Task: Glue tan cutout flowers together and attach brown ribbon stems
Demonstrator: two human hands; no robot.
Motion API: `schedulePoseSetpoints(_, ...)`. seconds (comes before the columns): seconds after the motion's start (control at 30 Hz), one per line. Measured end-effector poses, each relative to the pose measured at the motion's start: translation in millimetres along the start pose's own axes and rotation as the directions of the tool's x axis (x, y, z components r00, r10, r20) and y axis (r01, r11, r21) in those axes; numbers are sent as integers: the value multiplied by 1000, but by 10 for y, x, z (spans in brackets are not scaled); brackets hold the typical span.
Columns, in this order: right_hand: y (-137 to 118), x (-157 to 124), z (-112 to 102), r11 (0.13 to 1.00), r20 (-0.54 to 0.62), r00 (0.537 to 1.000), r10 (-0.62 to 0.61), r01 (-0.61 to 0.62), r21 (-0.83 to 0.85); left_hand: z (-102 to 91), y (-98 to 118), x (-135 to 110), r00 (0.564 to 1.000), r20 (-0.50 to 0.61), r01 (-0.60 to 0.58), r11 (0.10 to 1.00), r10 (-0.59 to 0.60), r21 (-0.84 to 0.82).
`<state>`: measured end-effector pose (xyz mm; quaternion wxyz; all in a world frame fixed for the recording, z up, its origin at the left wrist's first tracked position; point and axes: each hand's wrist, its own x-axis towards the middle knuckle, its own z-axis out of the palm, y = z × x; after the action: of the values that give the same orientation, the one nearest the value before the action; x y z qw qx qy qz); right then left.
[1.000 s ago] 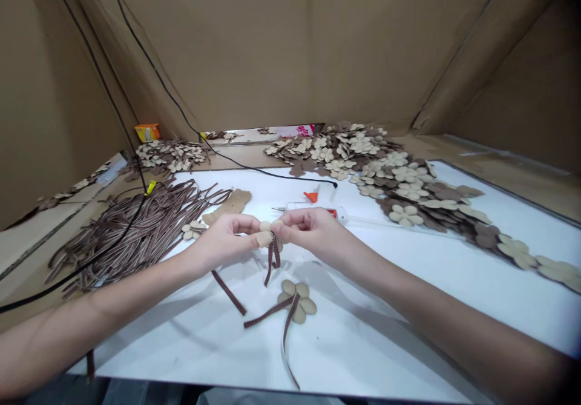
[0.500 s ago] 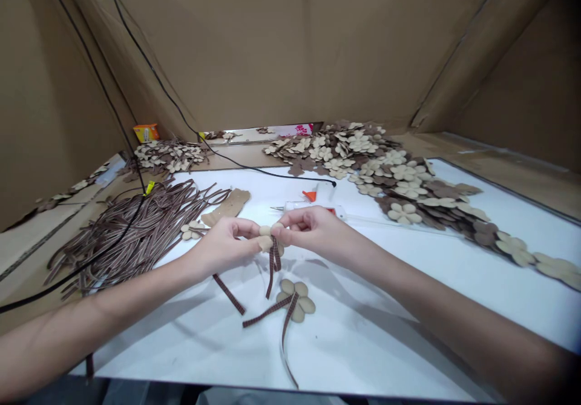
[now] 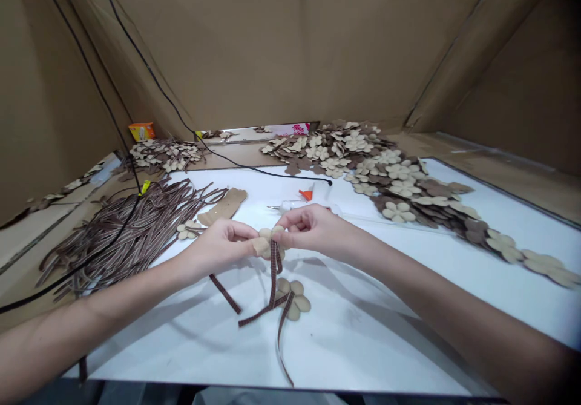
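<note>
My left hand (image 3: 222, 246) and my right hand (image 3: 311, 228) meet above the white table (image 3: 363, 332), both pinching a small tan felt flower (image 3: 267, 241). A brown checked ribbon (image 3: 274, 266) hangs down from that flower between my fingers. Just below it on the table lies another tan flower (image 3: 295, 296) with a brown ribbon across it. A short loose ribbon piece (image 3: 226, 293) lies by my left wrist.
A heap of brown ribbons (image 3: 131, 229) lies at the left under a black cable (image 3: 113, 114). Behind my right hand is a glue gun (image 3: 313, 199). Piles of tan and brown flowers (image 3: 399, 181) run along the back and right. Cardboard walls (image 3: 290, 42) enclose the table.
The ribbon hanging from the held flower now reaches further down. My hands have stayed together at the same spot, shifting only slightly.
</note>
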<state>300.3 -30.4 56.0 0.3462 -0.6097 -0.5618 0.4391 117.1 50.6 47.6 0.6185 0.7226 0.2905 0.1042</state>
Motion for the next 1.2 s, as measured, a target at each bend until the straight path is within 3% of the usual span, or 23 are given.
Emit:
schedulePoseSetpoints(0.37,-16,-15,26,997,-15,1000,10,-11,-82,-15,-1,-29,998,64,9,998,-12,58)
schedulePoseSetpoints(0.43,-19,-17,18,996,-34,999,-27,24,-91,-12,-5,-16,1000,10,7,998,-7,56)
schedulePoseSetpoints(0.53,-17,-21,4,996,-158,984,-86,81,-39,-9,-1,-11,989,-141,-46,998,50,31)
schedulePoseSetpoints(0.63,-4,-38,11,995,-254,964,-83,95,36,-6,5,-21,971,-220,-122,988,98,-98)
schedulePoseSetpoints(0.77,37,-51,94,996,-144,986,-85,86,-3,15,-8,-32,964,-261,-141,934,54,-327)
schedulePoseSetpoints(0.87,82,-21,175,992,-67,990,-123,123,10,41,-38,-28,965,-259,-141,902,33,-408)
schedulePoseSetpoints(1.03,119,43,195,971,-78,981,-176,186,149,59,-107,-22,971,-233,-135,916,48,-377)
schedulePoseSetpoints(1.2,78,30,128,970,-39,990,-134,139,199,27,-91,-8,977,-161,-187,929,142,-319)
